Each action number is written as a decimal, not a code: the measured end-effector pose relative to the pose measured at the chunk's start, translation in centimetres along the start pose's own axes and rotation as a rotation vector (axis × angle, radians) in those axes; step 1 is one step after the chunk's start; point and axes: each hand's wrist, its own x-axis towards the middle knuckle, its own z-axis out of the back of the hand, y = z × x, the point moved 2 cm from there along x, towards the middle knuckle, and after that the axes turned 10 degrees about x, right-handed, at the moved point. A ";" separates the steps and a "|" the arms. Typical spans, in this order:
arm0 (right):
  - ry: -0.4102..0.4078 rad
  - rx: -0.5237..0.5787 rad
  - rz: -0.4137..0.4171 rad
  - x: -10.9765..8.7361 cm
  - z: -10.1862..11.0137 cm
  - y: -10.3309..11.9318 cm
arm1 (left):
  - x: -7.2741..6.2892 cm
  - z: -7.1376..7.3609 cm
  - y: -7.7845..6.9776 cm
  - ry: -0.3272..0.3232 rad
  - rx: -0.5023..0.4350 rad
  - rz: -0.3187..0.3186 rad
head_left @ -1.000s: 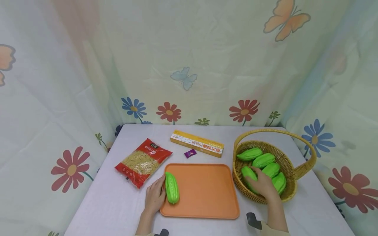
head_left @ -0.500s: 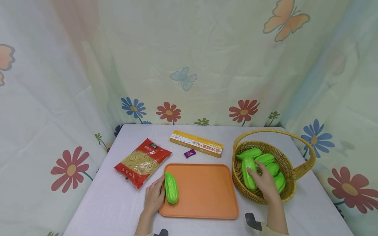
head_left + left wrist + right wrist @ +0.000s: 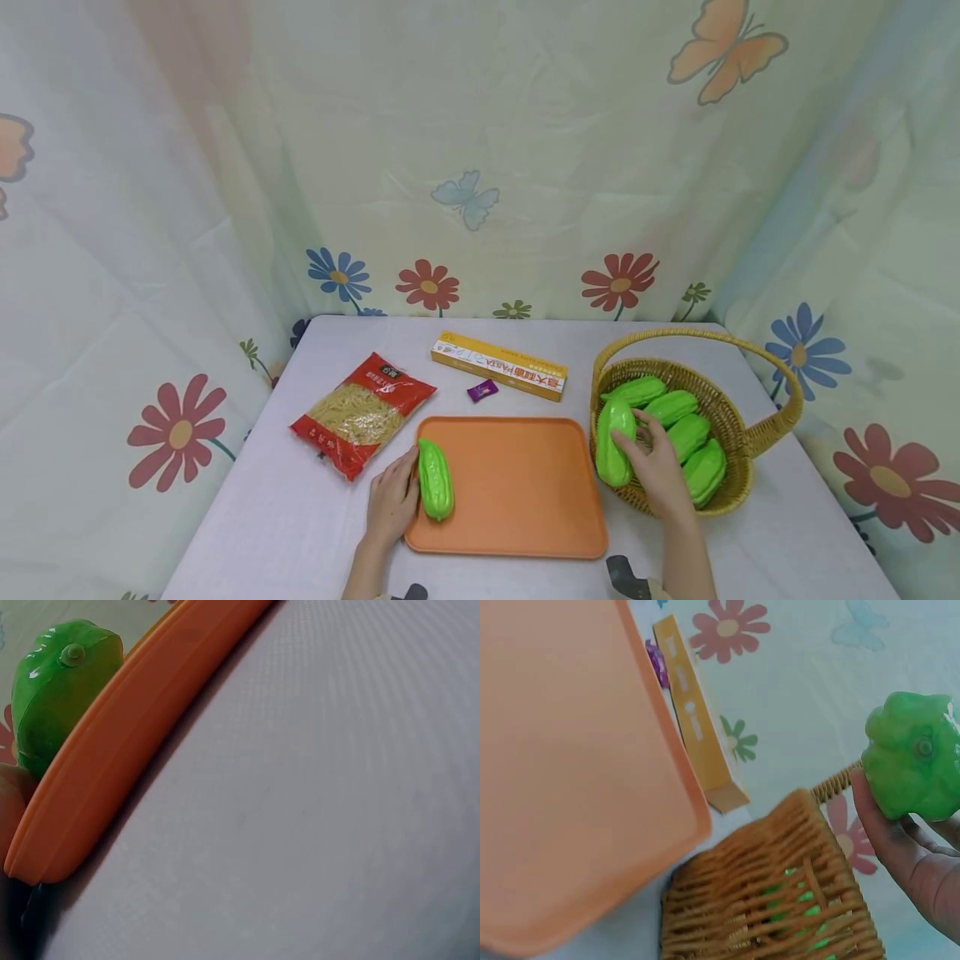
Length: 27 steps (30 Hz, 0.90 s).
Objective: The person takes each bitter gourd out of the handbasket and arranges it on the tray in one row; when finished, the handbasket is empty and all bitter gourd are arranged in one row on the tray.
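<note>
Green melon in hand: one ridged bitter melon (image 3: pixel 616 442), held up over the tray side of the basket, its nubbed end turned toward the wrist.
Right hand (image 3: pixel 663 471): thumb on one side, fingers on the other, pinching that melon.
Left hand (image 3: pixel 393 498): at the tray's left edge, close by the second melon; I can't tell whether the fingers grip the rim or merely lie against it.
Orange tray (image 3: pixel 517 492): flat on the bench (image 3: pixel 262 525), between the two hands.
Second melon (image 3: pixel 436 482): lying lengthwise just inside the tray's left rim.
Wicker basket (image 3: pixel 772 877): right of the tray, its tall handle (image 3: pixel 675 332) arching over, with four more melons (image 3: pixel 687 437) inside.
Pasta bag (image 3: pixel 363 414): red and see-through, slantwise beyond the left hand.
Pasta box (image 3: pixel 500 365): long, yellow and white, lying behind the tray.
Purple packet (image 3: pixel 482 390): small, between box and tray.
Curtain (image 3: pixel 480 125): pale, printed with butterflies and daisies, hanging round the bench.
</note>
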 end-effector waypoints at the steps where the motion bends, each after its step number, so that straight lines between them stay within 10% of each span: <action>1: 0.003 0.002 0.005 -0.1 -0.3 0.1 | 0.0 0.0 0.0 0.008 -0.001 0.005; 27: 0.069 -0.043 0.070 0.7 -8.8 -1.5 | -0.1 -0.2 0.1 -0.007 0.001 -0.008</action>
